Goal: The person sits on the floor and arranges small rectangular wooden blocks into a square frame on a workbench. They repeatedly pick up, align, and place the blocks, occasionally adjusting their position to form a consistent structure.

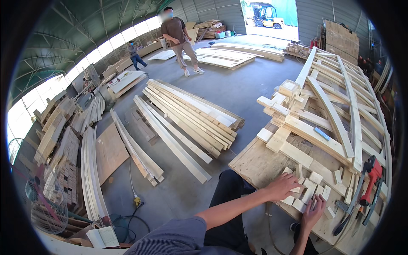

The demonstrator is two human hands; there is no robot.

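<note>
Small pale wooden blocks (pixel 315 177) lie in a loose cluster on a plywood work surface (pixel 250 163) at the lower right. My left hand (pixel 284 187) reaches across from the left, with its fingers stretched over the near blocks and touching them. Closer to me, my right hand (pixel 313 211) has its fingers apart at the near edge of the cluster, against a short block (pixel 299 205). Neither hand is clearly wrapped round a block, and some fingertips are hard to make out among the wood.
Right of the blocks lie a red tool (pixel 374 173) and a hammer-like tool with a dark handle (pixel 342 225). A large timber frame (pixel 331 114) bears a blue box (pixel 321 133). Long boards (pixel 187 114) lie on the floor. A person (pixel 176 34) stands farther off; a fan (pixel 46 199) stands left.
</note>
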